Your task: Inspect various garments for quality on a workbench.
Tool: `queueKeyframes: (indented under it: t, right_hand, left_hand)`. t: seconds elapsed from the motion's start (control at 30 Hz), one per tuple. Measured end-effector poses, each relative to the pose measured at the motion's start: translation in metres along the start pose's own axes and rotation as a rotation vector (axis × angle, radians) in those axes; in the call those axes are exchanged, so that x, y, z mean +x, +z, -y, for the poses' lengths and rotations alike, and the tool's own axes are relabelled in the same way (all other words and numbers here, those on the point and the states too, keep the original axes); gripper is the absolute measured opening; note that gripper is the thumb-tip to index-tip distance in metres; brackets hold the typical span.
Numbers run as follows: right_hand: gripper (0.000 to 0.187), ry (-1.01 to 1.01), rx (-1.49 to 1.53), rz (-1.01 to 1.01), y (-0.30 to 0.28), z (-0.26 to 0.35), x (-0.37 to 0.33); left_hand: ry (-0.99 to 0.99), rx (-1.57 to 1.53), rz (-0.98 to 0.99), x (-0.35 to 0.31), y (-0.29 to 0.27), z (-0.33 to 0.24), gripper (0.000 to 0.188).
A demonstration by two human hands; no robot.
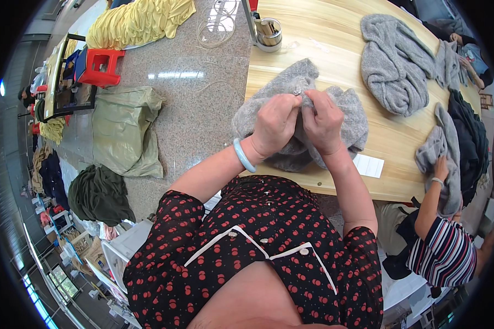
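A fuzzy grey knit garment (352, 118) lies bunched on the near left part of the wooden table. Both my hands meet over its middle. My left hand (277, 122), with a pale bangle on the wrist, pinches the knit between thumb and fingers. Close beside it, my right hand (325, 119) pinches the same fabric, fingertips almost touching those of the left. A small shiny, patterned piece (298, 89) shows at the fingertips, too small to make out fully. The fingers hide part of the fabric they grip.
A metal cup of tools (268, 35) stands at the table's left edge. White paper cards (369, 165) lie by my right forearm. Another grey knit (395, 68) is heaped farther right. A co-worker in a striped top (443, 252) handles grey knitwear at right. A red stool (101, 67) stands left.
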State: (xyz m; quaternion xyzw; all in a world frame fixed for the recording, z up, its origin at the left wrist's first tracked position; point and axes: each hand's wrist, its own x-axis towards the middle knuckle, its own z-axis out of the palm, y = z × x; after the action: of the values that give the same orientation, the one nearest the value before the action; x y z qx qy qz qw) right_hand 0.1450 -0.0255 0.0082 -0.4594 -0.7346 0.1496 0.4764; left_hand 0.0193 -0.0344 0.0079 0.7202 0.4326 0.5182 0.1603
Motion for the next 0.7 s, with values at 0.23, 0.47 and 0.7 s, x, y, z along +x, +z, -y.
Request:
queueKeyframes:
  t: [0.23, 0.47, 0.7]
  right_hand:
    - [0.028, 0.06, 0.107, 0.063, -0.014, -0.004, 0.004]
    - [0.033, -0.075, 0.013, 0.199, -0.021, -0.005, 0.001]
    - [0.032, 0.109, -0.062, 0.171, -0.029, -0.012, -0.005]
  left_hand:
    - [-0.635, -0.644, 0.221, 0.014, -0.021, 0.004, 0.015]
    - [-0.978, -0.896, 0.498, 0.013, -0.02, 0.025, 0.02]
    - [-0.804, -0.378, 0.768, -0.028, -0.032, 0.035, 0.016]
